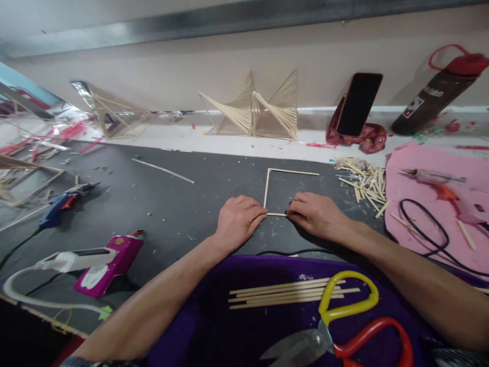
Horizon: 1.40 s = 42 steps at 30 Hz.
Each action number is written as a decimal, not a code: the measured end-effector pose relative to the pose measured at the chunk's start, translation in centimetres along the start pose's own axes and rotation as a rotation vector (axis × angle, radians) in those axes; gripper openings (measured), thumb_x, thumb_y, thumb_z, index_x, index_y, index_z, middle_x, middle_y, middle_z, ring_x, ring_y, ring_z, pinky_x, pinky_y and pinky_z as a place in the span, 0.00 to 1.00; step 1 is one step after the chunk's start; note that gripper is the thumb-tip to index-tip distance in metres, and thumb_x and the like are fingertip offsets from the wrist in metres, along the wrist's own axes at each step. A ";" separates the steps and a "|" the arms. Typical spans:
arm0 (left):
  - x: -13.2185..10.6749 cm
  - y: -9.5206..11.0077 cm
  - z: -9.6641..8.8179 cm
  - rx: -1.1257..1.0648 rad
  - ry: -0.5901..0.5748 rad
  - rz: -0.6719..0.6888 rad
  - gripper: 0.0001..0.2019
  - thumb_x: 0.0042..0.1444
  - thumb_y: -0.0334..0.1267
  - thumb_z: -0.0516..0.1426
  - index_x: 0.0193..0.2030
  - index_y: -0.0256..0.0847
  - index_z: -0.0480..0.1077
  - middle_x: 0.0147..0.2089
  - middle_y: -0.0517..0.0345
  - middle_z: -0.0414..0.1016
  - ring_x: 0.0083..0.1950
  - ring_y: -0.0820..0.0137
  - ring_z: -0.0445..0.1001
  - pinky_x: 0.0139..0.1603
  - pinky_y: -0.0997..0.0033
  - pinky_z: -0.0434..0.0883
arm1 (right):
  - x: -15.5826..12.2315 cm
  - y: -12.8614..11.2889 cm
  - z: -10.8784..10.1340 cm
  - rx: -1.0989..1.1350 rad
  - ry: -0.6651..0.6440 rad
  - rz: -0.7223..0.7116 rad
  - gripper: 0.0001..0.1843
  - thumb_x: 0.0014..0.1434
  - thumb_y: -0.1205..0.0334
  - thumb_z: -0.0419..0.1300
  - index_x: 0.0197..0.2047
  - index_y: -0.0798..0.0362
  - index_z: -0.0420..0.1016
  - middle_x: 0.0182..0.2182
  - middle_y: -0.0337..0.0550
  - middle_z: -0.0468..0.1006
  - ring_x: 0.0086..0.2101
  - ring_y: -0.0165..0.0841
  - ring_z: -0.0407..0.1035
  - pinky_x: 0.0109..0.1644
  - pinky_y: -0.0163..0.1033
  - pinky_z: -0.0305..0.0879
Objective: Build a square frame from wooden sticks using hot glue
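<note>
Wooden three-sided frame [267,188] lies flat on the grey table [183,204], between and just beyond both hands, open toward the right. Left hand [240,216] pinches its near left corner; right hand [317,214] grips the same near stick farther right, thumb and fingers closed, stick end hidden. Loose sticks [282,295] lie on a purple surface [214,336] nearer the body than both hands, scissors [325,335] overlapping their right ends. Cut pieces [367,178] sit heaped beyond the right hand, to its right, beside a pink sheet [401,168] with a glue gun [446,191]. Magenta power strip [110,265] is well left of the left hand. Past both hands: twisted stick models [237,112]; phone [359,104] and bottle [439,94] beyond the right hand.
</note>
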State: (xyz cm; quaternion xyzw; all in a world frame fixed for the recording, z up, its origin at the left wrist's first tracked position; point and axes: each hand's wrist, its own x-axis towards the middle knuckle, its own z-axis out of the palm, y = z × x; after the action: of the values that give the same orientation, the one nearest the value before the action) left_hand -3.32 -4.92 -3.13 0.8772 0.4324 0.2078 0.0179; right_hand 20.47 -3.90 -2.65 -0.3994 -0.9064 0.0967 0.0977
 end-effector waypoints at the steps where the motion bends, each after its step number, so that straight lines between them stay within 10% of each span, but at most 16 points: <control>1: 0.0 0.0 0.0 0.012 -0.001 0.011 0.10 0.60 0.41 0.53 0.38 0.45 0.76 0.37 0.59 0.77 0.41 0.68 0.71 0.41 0.66 0.63 | 0.0 0.0 0.0 0.001 -0.001 -0.001 0.12 0.64 0.59 0.49 0.37 0.50 0.72 0.34 0.42 0.71 0.35 0.31 0.63 0.34 0.35 0.52; 30: 0.1 0.1 -0.2 -0.163 -0.002 -0.128 0.05 0.55 0.40 0.57 0.36 0.43 0.72 0.36 0.58 0.76 0.39 0.69 0.72 0.42 0.68 0.68 | -0.2 -0.1 0.1 -0.006 0.005 -0.011 0.14 0.64 0.58 0.48 0.38 0.51 0.73 0.34 0.43 0.71 0.35 0.32 0.64 0.35 0.35 0.54; 42: 0.5 -1.2 -0.5 -0.439 0.101 -0.466 0.11 0.59 0.44 0.51 0.32 0.40 0.65 0.27 0.63 0.74 0.26 0.76 0.68 0.29 0.75 0.65 | 2.3 3.0 -2.5 -0.194 0.089 0.269 0.13 0.62 0.58 0.50 0.43 0.51 0.74 0.41 0.45 0.73 0.37 0.35 0.68 0.33 0.36 0.56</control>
State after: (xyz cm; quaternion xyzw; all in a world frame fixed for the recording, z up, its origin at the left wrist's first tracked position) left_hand -4.18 -3.89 -2.74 0.7183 0.5669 0.3299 0.2323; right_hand 21.75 0.03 -0.75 -0.5284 -0.8447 0.0033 0.0852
